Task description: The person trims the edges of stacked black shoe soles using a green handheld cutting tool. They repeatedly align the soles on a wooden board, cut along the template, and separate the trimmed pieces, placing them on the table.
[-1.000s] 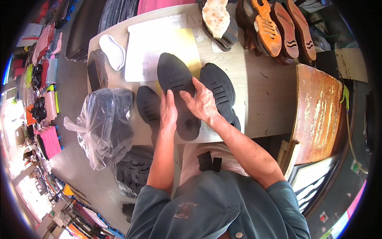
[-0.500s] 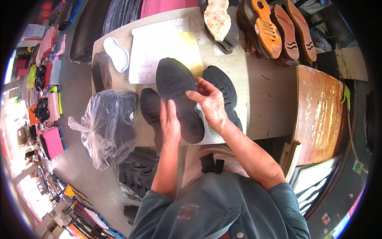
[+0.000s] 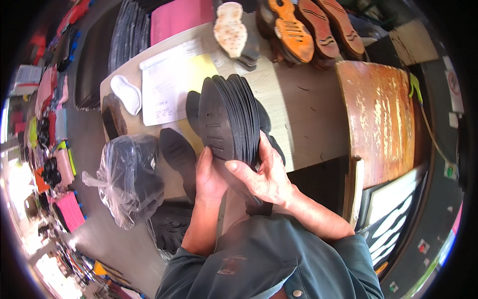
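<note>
Between my hands is a stack of thin black shoe soles point(image 3: 234, 119), tilted so the layered edges face right and several short slots show on the front one. My left hand point(image 3: 209, 177) is closed around its lower left side. My right hand point(image 3: 267, 179) grips the lower right, thumb across the front and fingers behind the layers. On the table point(image 3: 311, 134), to the left, lies another black slotted sole point(image 3: 178, 152). More black soles point(image 3: 193, 109) show partly behind the stack, on both sides.
Papers point(image 3: 162, 97) and a white sole point(image 3: 126, 94) lie at the back left. A clear plastic bag point(image 3: 127, 174) of dark pieces sits at the left edge. Sole-shaped templates point(image 3: 291, 37) line the far edge. A worn wooden board point(image 3: 378, 124) stands at the right.
The held soles have turned from a flat face toward me to a tilted stack with many edges showing. My right hand has moved lower along it. The whole view has shifted.
</note>
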A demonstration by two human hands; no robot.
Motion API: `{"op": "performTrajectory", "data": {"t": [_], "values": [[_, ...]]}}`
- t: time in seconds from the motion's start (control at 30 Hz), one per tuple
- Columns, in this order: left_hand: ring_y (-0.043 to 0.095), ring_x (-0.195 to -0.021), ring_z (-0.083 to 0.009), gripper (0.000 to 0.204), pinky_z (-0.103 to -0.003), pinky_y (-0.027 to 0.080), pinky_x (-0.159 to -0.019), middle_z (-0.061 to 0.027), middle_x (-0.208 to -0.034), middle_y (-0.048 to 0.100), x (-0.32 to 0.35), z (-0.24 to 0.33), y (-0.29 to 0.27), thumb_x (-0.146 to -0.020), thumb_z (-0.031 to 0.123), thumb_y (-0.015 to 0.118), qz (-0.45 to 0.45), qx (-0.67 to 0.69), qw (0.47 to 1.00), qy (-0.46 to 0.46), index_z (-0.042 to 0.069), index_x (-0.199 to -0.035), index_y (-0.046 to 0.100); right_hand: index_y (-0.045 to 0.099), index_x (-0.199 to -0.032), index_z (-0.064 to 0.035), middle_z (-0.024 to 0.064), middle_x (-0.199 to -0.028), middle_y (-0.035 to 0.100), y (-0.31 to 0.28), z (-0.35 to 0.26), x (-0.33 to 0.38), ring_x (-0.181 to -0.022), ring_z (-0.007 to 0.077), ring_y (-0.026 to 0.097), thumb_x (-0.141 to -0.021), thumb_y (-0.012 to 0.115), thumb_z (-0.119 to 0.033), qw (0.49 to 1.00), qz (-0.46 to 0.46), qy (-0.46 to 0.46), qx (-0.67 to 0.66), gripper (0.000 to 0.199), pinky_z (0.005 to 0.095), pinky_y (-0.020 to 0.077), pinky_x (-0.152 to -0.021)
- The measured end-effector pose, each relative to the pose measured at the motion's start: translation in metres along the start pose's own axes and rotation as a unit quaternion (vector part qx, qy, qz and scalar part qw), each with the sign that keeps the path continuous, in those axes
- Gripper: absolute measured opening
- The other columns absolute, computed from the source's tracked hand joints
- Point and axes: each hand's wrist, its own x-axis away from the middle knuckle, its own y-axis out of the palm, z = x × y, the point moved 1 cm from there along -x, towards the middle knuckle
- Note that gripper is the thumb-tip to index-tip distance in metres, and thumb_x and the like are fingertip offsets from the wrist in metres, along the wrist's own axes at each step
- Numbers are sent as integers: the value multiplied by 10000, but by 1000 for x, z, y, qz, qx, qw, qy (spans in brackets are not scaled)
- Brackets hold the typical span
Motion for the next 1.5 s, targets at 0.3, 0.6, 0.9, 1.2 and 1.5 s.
{"op": "performTrajectory", "data": {"t": [0.3,0.6,0.9,1.2,1.5], "values": [[586,-1368,-309,595,-458,449,-1177,-163,-1503,596,-42,-93,100,-1155,441,415,-110,52,964,-236,10,-1561,468,380,-1566,42,208,-1379,642,-76,-35,84,-1262,260,629,-1007,770,-228,962,271,4,-14,733,403,495,-1087],[645,-1312,-260,462,-410,496,-1153,-153,-1441,656,-77,-254,232,-1175,298,424,-174,-86,834,-517,-13,-1497,541,544,-1425,25,186,-1247,704,-193,-72,226,-1150,290,681,-1010,731,-248,839,534,-11,100,532,398,524,-1027],[266,-1600,-469,958,-488,286,-1294,-329,-1741,174,-72,-351,246,-1013,486,696,-510,-692,484,-164,15,-1696,217,389,-1555,127,381,-1539,466,-268,23,297,-1436,535,463,-979,757,-233,704,599,95,371,773,537,387,-1218],[164,-1640,-438,807,-483,230,-1310,-272,-1779,107,-90,-344,230,-1033,332,685,-499,-707,484,-129,44,-1685,307,470,-1510,108,360,-1523,497,-272,32,306,-1415,545,475,-882,807,-96,713,587,-2,382,742,566,392,-1201],[70,-1655,-446,1019,-531,169,-1324,-256,-1787,85,-85,-366,236,-954,419,765,-553,-715,418,-88,125,-1733,177,521,-1455,126,340,-1338,630,-262,22,294,-1329,531,547,-878,783,-97,739,589,25,327,671,658,325,-1208]]}}
